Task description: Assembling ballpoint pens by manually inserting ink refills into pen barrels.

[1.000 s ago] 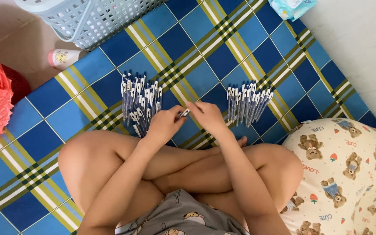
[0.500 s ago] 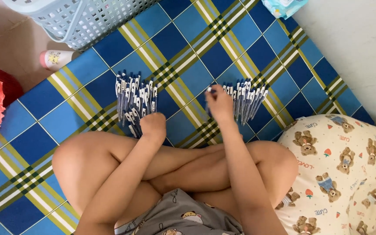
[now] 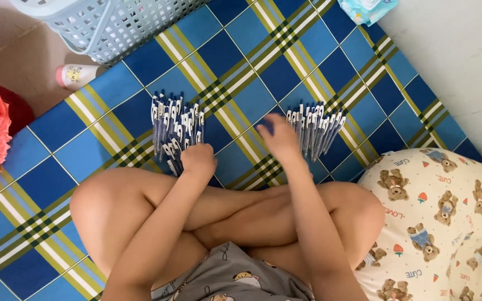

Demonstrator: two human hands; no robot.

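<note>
We sit cross-legged on a blue, green and yellow plaid mat [image 3: 241, 61], where two bundles of slim blue-and-white pens lie side by side, long axes running away from us, the left pile [image 3: 175, 129] fanned slightly leftward and the right pile [image 3: 314, 127] tilted to the right. Our left hand [image 3: 197, 160], curled closed, rests at the near end of the left pile, while our right hand [image 3: 277, 136], blurred, touches the right pile; whether it grips a pen we cannot tell. Each pile holds too many overlapping pens to count.
</note>
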